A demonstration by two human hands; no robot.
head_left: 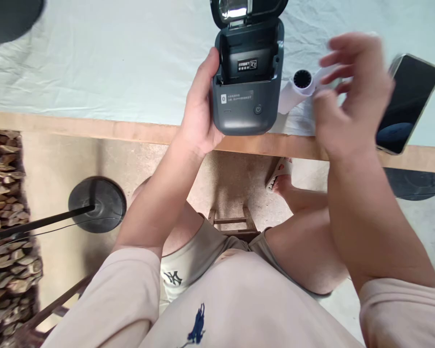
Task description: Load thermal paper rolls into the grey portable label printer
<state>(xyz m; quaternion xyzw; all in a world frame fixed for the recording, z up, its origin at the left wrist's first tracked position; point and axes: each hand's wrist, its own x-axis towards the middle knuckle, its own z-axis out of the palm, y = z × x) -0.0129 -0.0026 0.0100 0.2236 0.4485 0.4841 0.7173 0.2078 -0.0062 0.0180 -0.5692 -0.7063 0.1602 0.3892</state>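
My left hand (201, 106) grips a dark grey portable label printer (244, 108) by its left side, thumb along the edge. The printer's lid (252, 9) is flipped up, and its inner compartment shows a small black label with nothing loaded. Just right of the printer lies a white paper roll (292, 96) with a black core end. Over the table beside that roll hovers my right hand (351, 92), blurred by motion, with fingers curved and apart and nothing visible between them. Something white behind its fingers is partly hidden.
A smartphone (409, 104) with a dark screen lies right of my right hand. A pale cloth (112, 63) covers the wooden-edged table (137, 130). A dark round object (10, 19) sits far left. Below are a black stand base (97, 205) and stacked firewood (7, 217).
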